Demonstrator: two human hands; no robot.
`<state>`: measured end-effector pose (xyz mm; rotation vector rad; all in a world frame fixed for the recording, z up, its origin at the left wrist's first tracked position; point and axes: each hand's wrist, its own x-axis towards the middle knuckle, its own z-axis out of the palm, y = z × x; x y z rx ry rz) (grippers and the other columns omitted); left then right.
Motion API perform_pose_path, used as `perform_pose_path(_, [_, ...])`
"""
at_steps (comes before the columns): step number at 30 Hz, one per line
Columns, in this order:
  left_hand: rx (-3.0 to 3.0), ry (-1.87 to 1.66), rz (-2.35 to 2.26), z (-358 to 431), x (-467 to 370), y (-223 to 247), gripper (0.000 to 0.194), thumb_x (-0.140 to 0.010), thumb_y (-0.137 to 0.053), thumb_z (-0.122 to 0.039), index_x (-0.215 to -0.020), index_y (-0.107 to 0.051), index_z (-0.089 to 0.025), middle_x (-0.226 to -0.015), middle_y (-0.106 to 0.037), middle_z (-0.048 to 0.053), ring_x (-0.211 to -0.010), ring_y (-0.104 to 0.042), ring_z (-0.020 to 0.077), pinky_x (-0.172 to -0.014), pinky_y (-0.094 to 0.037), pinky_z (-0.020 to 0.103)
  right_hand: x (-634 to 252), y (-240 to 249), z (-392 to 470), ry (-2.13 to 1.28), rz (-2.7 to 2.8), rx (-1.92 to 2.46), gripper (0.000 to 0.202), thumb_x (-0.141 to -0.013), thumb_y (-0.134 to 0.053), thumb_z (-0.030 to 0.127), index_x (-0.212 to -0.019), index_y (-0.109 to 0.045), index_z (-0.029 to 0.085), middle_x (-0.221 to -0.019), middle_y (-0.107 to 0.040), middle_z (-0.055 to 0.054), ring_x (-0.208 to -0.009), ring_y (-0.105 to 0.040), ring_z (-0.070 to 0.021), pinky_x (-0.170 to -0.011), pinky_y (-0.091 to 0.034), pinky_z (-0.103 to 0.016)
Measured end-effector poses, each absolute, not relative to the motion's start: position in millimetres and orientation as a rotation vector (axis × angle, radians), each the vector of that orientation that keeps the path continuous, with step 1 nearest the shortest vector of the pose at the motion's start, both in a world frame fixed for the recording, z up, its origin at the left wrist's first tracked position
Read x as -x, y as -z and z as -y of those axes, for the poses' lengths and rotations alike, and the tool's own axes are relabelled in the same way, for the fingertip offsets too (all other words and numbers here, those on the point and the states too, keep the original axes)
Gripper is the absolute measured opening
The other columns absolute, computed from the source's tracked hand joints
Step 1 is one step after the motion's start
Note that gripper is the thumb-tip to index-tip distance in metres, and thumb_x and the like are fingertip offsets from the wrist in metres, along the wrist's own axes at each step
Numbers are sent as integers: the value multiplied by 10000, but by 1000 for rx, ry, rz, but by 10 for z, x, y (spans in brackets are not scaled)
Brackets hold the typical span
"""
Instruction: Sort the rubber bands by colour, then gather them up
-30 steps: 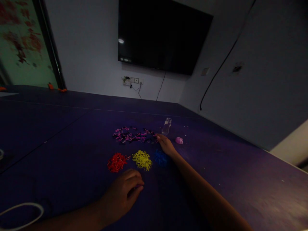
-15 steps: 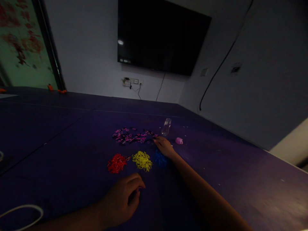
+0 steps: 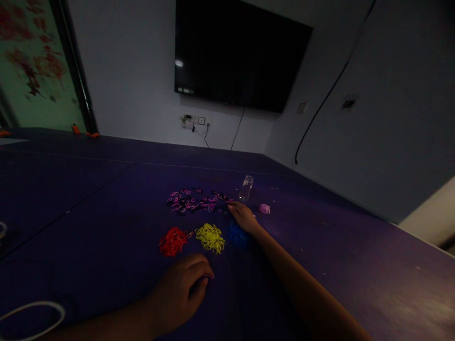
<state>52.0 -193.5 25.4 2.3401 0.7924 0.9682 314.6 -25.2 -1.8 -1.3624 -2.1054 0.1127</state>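
Near the front of the purple surface, my left hand has its fingers curled and the thumb close to the index finger. A small pinkish bit shows at those fingertips, too dim to make out. My right hand reaches farther out, fingers stretched and lying at the right edge of a loose spread of pink and black rubber bands. Under its wrist lies a heap of blue rubber bands, partly covered. Yellow rubber bands and red rubber bands form two heaps beyond my left hand.
A clear bottle stands beyond my right hand, with a small pink object to its right. At the lower left is a white loop. A wall with a large dark screen and hanging cables rises behind the purple surface.
My left hand has shifted very slightly, its thumb and fingertip moving a little. My right hand stays at the edge of the pink and black bands.
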Motion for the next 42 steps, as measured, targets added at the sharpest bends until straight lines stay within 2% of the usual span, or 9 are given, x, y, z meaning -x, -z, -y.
perform_pose_path(7, [-2410, -930, -778, 1923, -522, -231, 224, -811, -462, -65, -928, -613, -183, -883, -617, 52, -837, -568, 167, -745, -484, 300, -3138, 70, 236, -58, 2159, 1378, 396, -912, -343, 444, -1032, -672, 260, -1240, -577, -55, -1201, -469, -232, -999, -371, -438])
perform_pose_path(19, [-2437, -872, -742, 1919, -523, -256, 197, -830, -454, -75, -874, -618, -174, -872, -620, 55, -826, -562, 172, -739, -476, 303, -3148, 56, 241, -223, 2044, 1300, 502, -918, -254, 499, -1083, -644, 229, -1161, -629, -59, -1106, -556, -211, -972, -412, -381])
perform_pose_path(26, [-2432, -858, -723, 1922, -522, -258, 196, -836, -450, -70, -869, -613, -173, -859, -619, 51, -824, -559, 167, -740, -466, 294, -3151, 76, 232, -263, 1944, 1253, 594, -901, -227, 562, -1151, -610, 183, -1177, -616, -98, -1141, -531, -214, -1004, -384, -398])
perform_pose_path(38, [-2461, -873, -708, 1919, -538, -252, 189, -845, -443, -81, -864, -610, -168, -831, -614, 46, -803, -550, 169, -714, -461, 298, -3152, 99, 216, -72, 2227, 1362, 533, -928, -205, 504, -1140, -628, 260, -1262, -559, -55, -1257, -403, -236, -1036, -332, -444])
perform_pose_path(42, [-2465, -881, -700, 1921, -534, -240, 178, -847, -448, -87, -849, -606, -169, -837, -616, 47, -805, -549, 169, -715, -460, 299, -3146, 74, 228, -54, 2256, 1346, 509, -932, -210, 493, -1128, -633, 288, -1255, -565, -39, -1248, -413, -236, -1032, -335, -449])
